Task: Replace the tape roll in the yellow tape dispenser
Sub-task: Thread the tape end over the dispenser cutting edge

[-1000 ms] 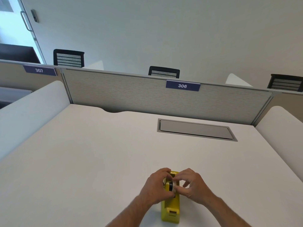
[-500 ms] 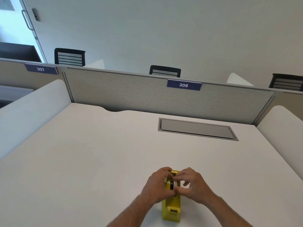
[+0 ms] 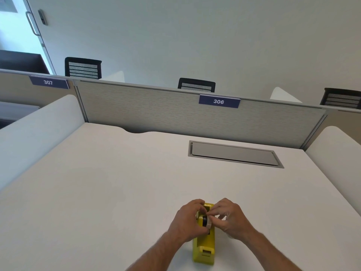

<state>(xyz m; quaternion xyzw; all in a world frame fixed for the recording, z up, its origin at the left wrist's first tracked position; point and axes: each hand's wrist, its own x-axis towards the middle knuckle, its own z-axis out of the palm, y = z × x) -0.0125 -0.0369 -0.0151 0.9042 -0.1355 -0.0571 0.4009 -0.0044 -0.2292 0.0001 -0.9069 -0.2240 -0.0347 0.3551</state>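
Observation:
The yellow tape dispenser (image 3: 204, 246) stands on the white desk (image 3: 117, 182) near its front edge, cutter end toward me. A tape roll (image 3: 207, 221) with a black hub and a pale outer band sits at the top of the dispenser's cradle. My left hand (image 3: 187, 222) wraps around the dispenser's left side, fingers on the roll. From the right, my right hand (image 3: 230, 219) pinches the roll with thumb and fingertips. The lower half of the roll is hidden by the fingers and the dispenser walls.
A grey flush cable hatch (image 3: 234, 154) lies in the desk at the back right. A fabric partition (image 3: 156, 110) with the label 306 closes the far edge, and white side panels (image 3: 35, 130) flank the desk. Chair backs show behind the partition.
Both hands stay on the roll at the dispenser's top. The fingers have shifted slightly, and the roll's pale side now shows more between them. The dispenser has not moved.

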